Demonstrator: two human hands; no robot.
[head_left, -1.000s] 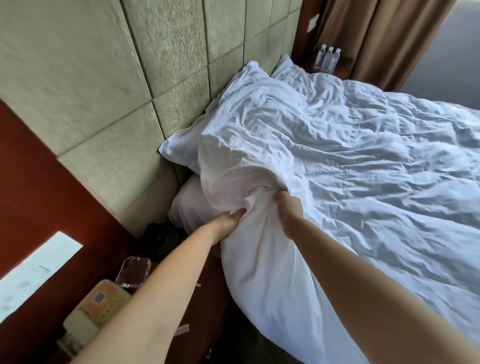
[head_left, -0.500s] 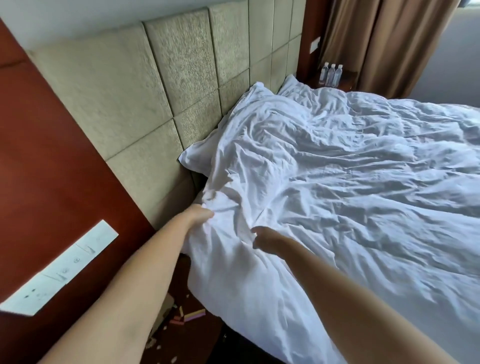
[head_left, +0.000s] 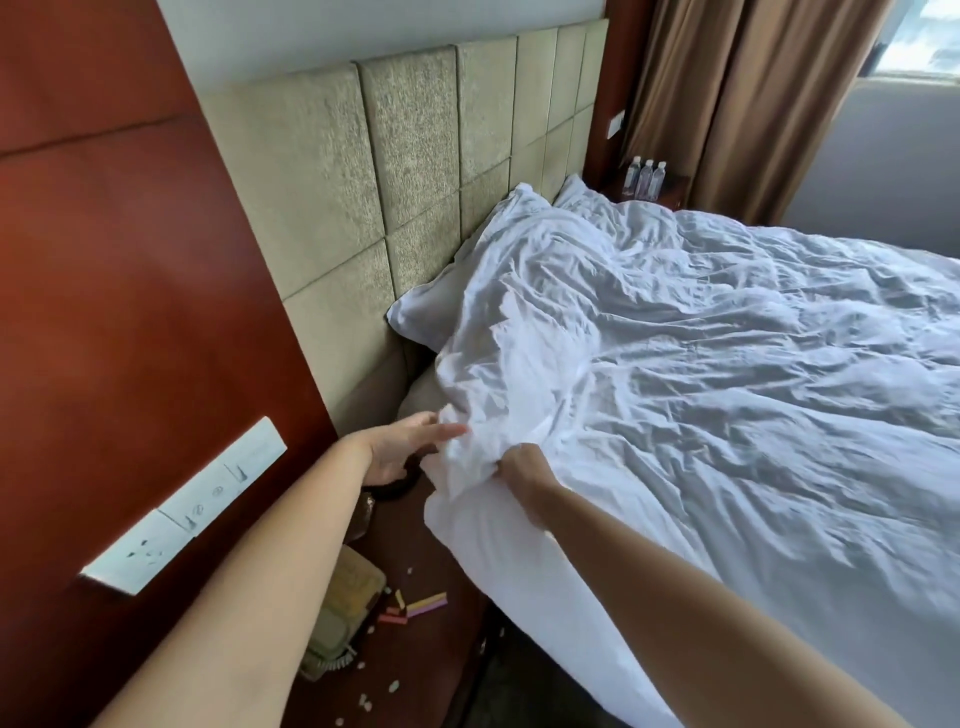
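White crumpled duvet (head_left: 701, 395) lies spread wide, its near corner bunched up at the bedside. Behind it stands a padded beige fabric headboard (head_left: 415, 171), with a white pillow (head_left: 428, 306) poking out from under the cover. The right hand (head_left: 519, 475) clutches a fold of that corner; the left hand (head_left: 402, 449), fingers straight and loosely spread, touches its edge.

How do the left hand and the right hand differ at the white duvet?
The left hand has fingers stretched out, just touching the duvet corner; the right hand has them curled, gripping a bunch of it. The left hand lies beside the duvet; the right hand lies over it. Both meet the same corner.
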